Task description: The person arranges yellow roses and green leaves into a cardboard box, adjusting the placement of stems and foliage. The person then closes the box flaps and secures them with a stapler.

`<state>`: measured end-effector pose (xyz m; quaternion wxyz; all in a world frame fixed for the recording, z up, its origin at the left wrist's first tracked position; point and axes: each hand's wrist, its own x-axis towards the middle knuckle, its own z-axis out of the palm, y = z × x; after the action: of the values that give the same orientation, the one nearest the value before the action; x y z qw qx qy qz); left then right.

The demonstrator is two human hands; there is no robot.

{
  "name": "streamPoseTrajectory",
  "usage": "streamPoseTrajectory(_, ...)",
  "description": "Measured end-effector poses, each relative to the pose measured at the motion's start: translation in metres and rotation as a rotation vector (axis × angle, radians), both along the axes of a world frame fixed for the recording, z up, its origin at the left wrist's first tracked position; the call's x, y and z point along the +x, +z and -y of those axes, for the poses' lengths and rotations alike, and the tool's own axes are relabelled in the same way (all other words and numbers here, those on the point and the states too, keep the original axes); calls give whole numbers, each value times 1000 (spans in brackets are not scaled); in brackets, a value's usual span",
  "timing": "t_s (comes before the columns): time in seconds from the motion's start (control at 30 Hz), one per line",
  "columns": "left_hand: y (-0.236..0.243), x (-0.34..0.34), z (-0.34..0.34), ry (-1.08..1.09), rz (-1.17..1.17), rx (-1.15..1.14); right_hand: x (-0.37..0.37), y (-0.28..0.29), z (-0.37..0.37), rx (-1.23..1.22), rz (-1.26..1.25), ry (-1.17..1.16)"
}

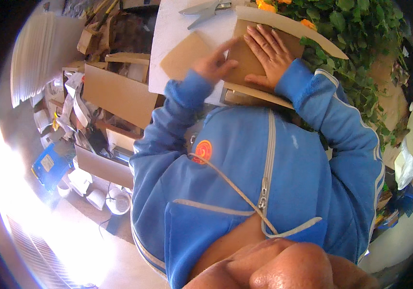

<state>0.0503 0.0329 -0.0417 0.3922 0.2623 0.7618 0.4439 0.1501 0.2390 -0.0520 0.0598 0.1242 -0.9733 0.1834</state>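
My right hand [269, 57] lies flat on a brown cardboard box [242, 70], its fingers spread and pointing away from me. At the box's left edge is my left hand [216, 63], index finger stretched along the cardboard and thumb apart; nothing shows in its grip. One long flap [290, 30] runs along the far side of the box, and another cardboard edge [259, 94] shows on the near side. Left of my left hand, a loose tan cardboard piece [183, 54] lies on the white tabletop [170, 24].
Grey metal hand pliers or a plier stapler [206, 12] lies at the far edge. Leafy green stems [348, 29] with orange flowers [266, 6] crowd the right. Open cardboard boxes [115, 94], a stack of white sheets [35, 53] and a blue container [55, 164] fill the left.
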Motion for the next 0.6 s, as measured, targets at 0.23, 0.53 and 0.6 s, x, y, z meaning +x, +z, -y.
streamPoseTrajectory(0.23, 38, 9, 40, -407, -619, 372, 5, -11, 3, -2, -60, -35)
streamPoseTrajectory(0.53, -34, 30, 63, 267, -51, 482, -2, -8, -1, -64, -109, 14)
streamPoseTrajectory(0.6, -80, 35, 52, 252, -25, 597, -2, -4, -3, -43, -68, 26)
